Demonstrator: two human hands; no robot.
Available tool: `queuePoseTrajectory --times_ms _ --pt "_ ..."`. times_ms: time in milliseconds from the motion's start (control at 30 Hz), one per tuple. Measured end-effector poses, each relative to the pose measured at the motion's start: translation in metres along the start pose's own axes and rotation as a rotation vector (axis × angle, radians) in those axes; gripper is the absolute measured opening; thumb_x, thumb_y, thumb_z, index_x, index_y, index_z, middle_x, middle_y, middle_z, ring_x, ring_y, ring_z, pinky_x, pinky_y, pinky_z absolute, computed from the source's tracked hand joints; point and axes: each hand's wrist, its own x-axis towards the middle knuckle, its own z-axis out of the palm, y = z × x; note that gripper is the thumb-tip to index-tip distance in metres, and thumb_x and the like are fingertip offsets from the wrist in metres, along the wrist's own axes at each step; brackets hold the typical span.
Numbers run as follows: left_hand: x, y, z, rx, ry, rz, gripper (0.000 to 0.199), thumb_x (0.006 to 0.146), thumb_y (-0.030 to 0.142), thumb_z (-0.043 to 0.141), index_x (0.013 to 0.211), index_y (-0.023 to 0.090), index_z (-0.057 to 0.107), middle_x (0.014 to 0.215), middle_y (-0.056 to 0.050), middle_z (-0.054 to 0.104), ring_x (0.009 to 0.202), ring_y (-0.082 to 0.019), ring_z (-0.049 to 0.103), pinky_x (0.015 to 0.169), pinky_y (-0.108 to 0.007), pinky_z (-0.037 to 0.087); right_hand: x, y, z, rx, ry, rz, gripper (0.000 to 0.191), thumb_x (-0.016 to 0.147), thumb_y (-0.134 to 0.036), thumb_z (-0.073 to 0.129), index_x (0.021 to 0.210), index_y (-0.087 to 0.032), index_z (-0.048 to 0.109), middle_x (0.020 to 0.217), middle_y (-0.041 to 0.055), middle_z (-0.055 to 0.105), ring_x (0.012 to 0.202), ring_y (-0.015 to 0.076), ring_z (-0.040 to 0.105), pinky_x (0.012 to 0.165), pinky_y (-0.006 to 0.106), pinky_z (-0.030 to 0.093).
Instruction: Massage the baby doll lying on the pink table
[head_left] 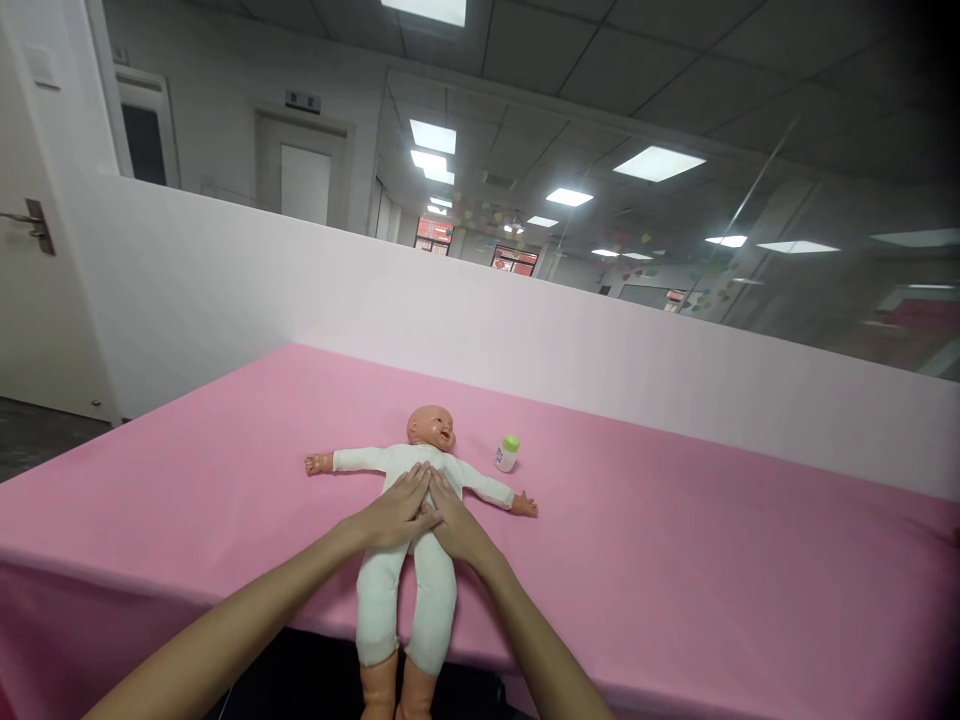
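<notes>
A baby doll (380, 597) with a white cloth body lies on its back on the pink-covered table (645, 560), arms spread and legs hanging past the front edge. Its head is turned to the right. My left hand (399, 508) lies flat on the doll's torso, fingers stretched toward its chest. Beside it, my right hand (452, 517) rests flat on the torso too, and the two hands touch at the fingertips and thumbs. A small bottle with a green cap (507, 453) stands to the right of the doll's head.
Behind the table runs a low white wall (525, 320) with glass above it. A door with a metal handle (41, 228) is at the far left. The table's front edge is close to my forearms.
</notes>
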Motion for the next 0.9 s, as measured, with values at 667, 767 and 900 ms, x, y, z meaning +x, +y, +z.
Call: queuePoseTrajectory --times_ms 667,767,900 --pt "-0.002 -0.056 -0.006 -0.071 0.094 -0.329 0.098 0.099 0.075 0.028 0.166 0.005 0.012 0.173 -0.019 0.004 0.16 -0.032 0.002 0.131 -0.048 0.01 -0.016 0.043 0.005 0.159 0.199 0.32 0.089 0.101 -0.072 0.029 0.168 -0.016 0.014 0.175 0.0071 0.008 0.162 0.0226 0.007 0.131 0.045 0.007" --pt "-0.018 -0.046 -0.013 -0.08 -0.002 -0.28 0.095 0.1 0.074 0.029 0.168 0.01 0.013 0.173 -0.014 0.004 0.16 -0.033 0.003 0.13 -0.049 0.013 -0.029 0.029 0.003 0.16 0.16 0.291 0.086 0.103 -0.07 0.03 0.168 -0.016 0.015 0.174 0.0077 0.008 0.162 0.0231 0.007 0.132 0.045 0.007" --pt "-0.019 -0.023 -0.009 -0.048 -0.079 -0.136 0.089 0.101 0.071 0.029 0.169 0.016 0.01 0.173 -0.007 -0.006 0.16 -0.03 -0.006 0.131 -0.05 0.008 -0.027 0.012 0.002 0.101 0.058 0.149 0.08 0.105 -0.064 0.029 0.167 -0.016 0.018 0.174 0.0075 0.01 0.162 0.022 0.007 0.132 0.043 0.007"
